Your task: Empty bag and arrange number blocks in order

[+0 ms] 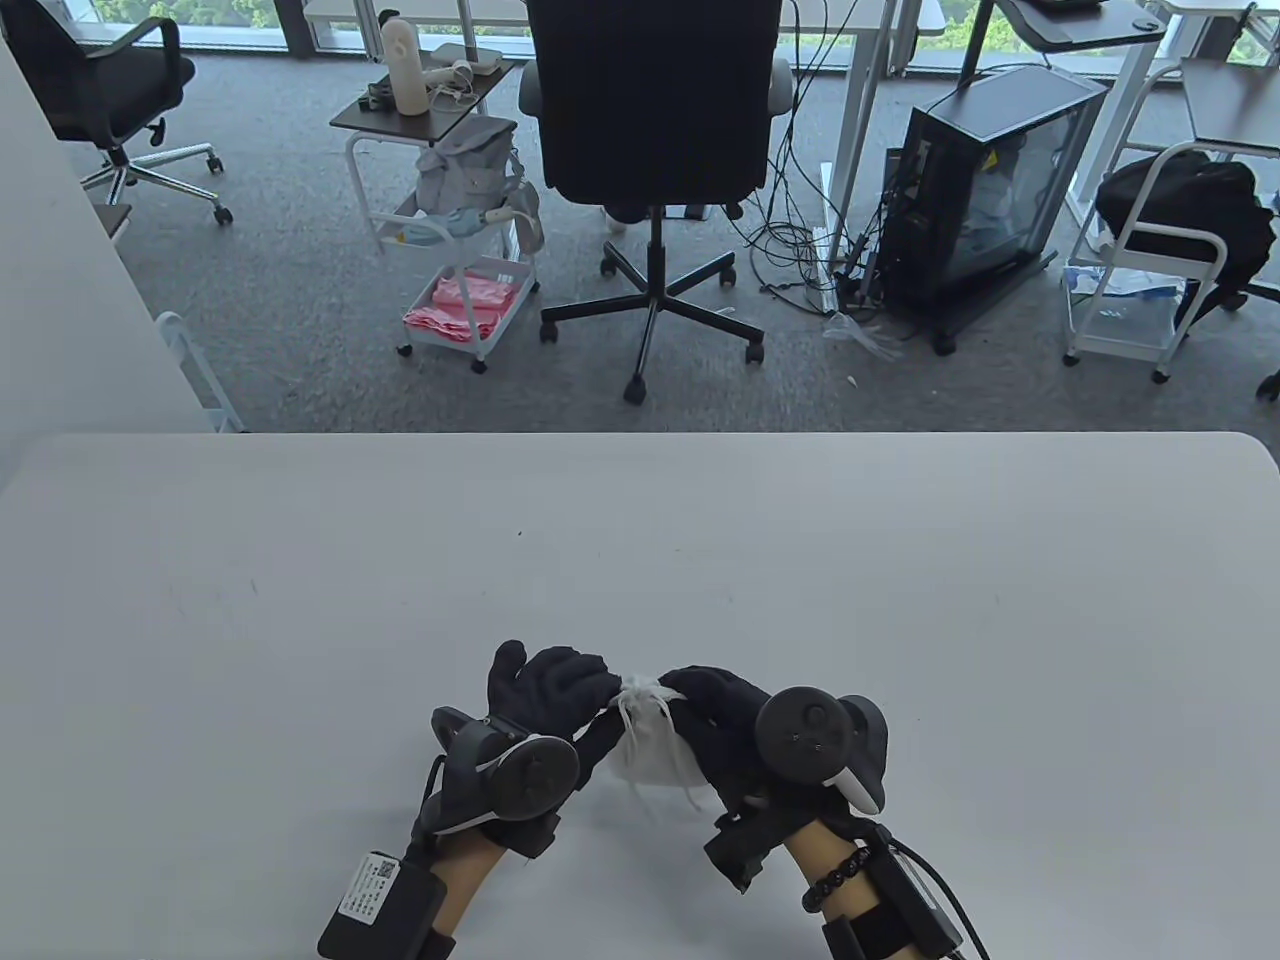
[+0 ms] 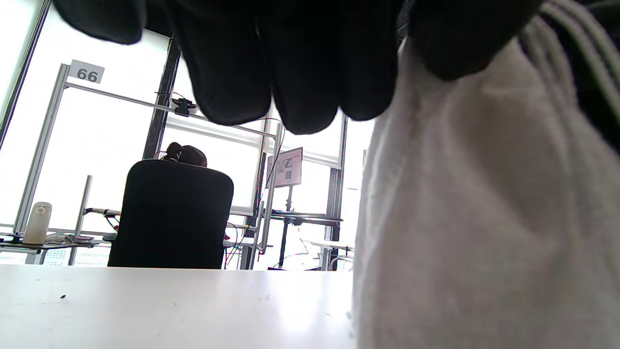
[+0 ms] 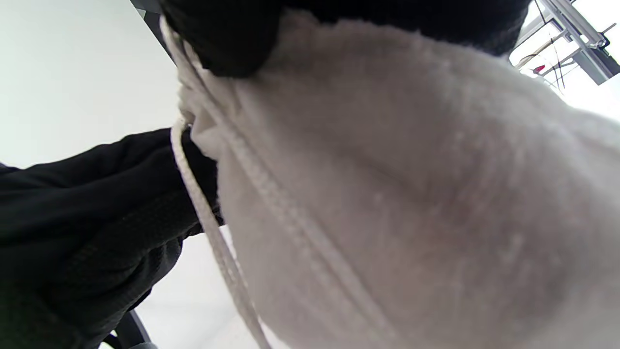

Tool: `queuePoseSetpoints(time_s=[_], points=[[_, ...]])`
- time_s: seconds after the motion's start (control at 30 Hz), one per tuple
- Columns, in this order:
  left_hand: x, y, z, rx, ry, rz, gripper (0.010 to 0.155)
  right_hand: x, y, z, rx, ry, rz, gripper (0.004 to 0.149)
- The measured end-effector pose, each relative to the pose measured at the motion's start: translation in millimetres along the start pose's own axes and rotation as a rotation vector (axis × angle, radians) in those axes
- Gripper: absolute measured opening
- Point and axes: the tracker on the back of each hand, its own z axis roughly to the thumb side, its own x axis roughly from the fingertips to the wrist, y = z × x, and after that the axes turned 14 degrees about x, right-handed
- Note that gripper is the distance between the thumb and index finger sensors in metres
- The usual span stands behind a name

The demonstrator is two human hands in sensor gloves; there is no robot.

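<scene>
A small white drawstring bag (image 1: 648,742) stands on the white table (image 1: 640,540) near its front edge, between both gloved hands. My left hand (image 1: 560,690) pinches the gathered neck of the bag from the left. My right hand (image 1: 705,700) grips the neck from the right. Close up, the bag (image 2: 484,218) fills the right half of the left wrist view, under the left fingers (image 2: 300,63). The right wrist view shows the bag (image 3: 411,194) and its white cords (image 3: 213,232) hanging down. The bag's mouth is drawn together; no number blocks are visible.
Beyond the table's far edge stand a black office chair (image 1: 655,110), a white cart (image 1: 460,250) with pink items, and a computer case (image 1: 985,190). A second chair (image 1: 110,90) is at the back left.
</scene>
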Motion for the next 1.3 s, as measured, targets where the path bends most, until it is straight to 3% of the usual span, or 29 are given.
queuePoseSetpoints(time_s=[0.1,0.17,0.37,0.4,0.47,0.53,0.63,0.7,0.8,0.9,1.03,1.17,1.23,1.3], points=[[-0.4,2.8,1.0,0.017,-0.002,-0.006,0.062,0.1,-1.7,1.7,-0.009,0.017,0.026,0.034],[-0.2,2.4,0.7,0.047,0.016,0.011,0.046,0.4,-2.2,1.6,-0.010,0.011,0.032,0.034],[4.9,-11.7,-20.5,0.134,-0.038,0.073,0.038,3.7,9.9,-21.3,-0.065,-0.109,-0.028,0.032],[8.4,-18.5,-35.5,0.187,-0.075,0.106,0.037,5.2,17.9,-35.1,-0.131,-0.161,-0.079,0.032],[6.6,-20.2,-43.1,0.457,-0.107,0.123,0.037,3.2,19.2,-41.3,-0.318,-0.146,-0.032,0.033],[3.3,-18.7,-44.1,0.481,-0.102,0.143,0.037,0.9,17.7,-43.8,-0.328,-0.168,-0.077,0.033],[2.9,-16.9,-51.3,0.562,-0.133,0.111,0.038,-1.7,13.8,-53.2,-0.421,-0.148,0.043,0.036],[2.2,-13.0,-53.4,0.594,-0.153,0.068,0.039,-2.8,17.3,-55.5,-0.376,-0.140,0.091,0.041],[0.6,-11.1,-55.1,0.624,-0.162,0.035,0.039,-6.1,30.7,-50.7,-0.285,-0.150,0.039,0.045],[-1.8,-10.5,-54.0,0.596,-0.145,0.001,0.039,-14.5,41.7,-28.3,-0.130,-0.082,0.038,0.056],[-3.3,-9.3,-53.2,0.604,-0.116,-0.040,0.039,-30.0,35.5,5.5,-0.011,-0.028,0.135,0.066],[-3.1,-8.2,-52.3,0.607,-0.081,-0.074,0.039,-42.8,22.2,22.5,0.101,0.005,0.231,0.061],[-3.9,-6.6,-52.4,0.616,-0.071,-0.087,0.039,-44.1,18.5,23.5,0.095,0.013,0.302,0.050],[-5.0,-4.0,-54.2,0.637,-0.080,-0.115,0.039,-42.4,17.9,20.6,0.052,-0.002,0.285,0.038]])
